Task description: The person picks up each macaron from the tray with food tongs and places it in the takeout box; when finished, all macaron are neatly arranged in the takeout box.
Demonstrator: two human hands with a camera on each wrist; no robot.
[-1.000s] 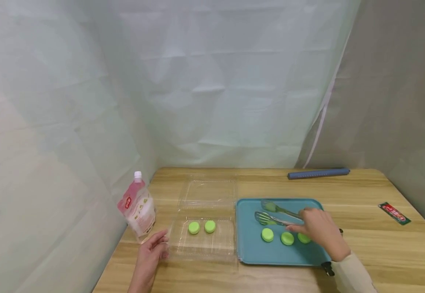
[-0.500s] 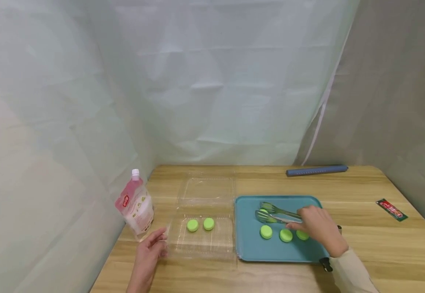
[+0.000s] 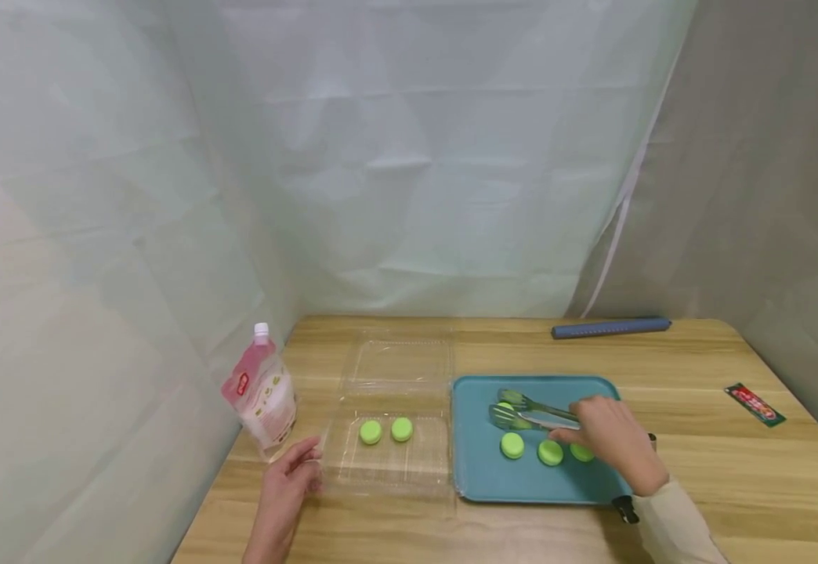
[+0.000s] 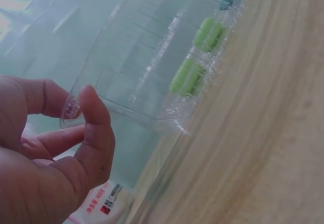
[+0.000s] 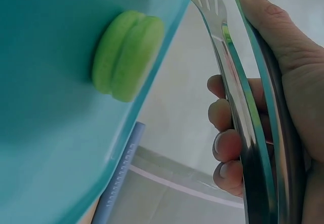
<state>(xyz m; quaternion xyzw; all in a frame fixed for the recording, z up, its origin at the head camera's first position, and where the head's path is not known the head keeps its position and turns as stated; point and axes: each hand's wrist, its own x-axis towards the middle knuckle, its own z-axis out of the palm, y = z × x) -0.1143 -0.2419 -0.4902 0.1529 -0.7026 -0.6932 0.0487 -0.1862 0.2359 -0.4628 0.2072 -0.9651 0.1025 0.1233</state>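
Note:
My left hand [image 3: 287, 487] pinches the rim corner of a clear hinged plastic box [image 4: 116, 67], thumb and forefinger on the edge. The box [image 3: 395, 474] lies with its lid folded back, two green macarons [image 3: 386, 431] in its base. My right hand [image 3: 613, 440] grips metal tongs [image 3: 543, 421] over the blue tray [image 3: 494, 484]. The slotted tong ends stand on either side of a green macaron [image 3: 504, 408], which they partly hide; whether they touch it I cannot tell. Several other macarons [image 3: 550, 453] lie nearer the tray's front, one partly under my right hand.
A pink and white spouted pouch [image 3: 268, 399] stands left of the box. A long blue bar [image 3: 609, 328] lies at the table's back edge, and a small red and green packet [image 3: 754, 404] at the right. Pale curtains [image 3: 409, 157] close off the back and sides.
The tong ends have drawn closer together around the macaron at the tray's back left. My left hand keeps its hold on the box corner. The head view has shifted slightly.

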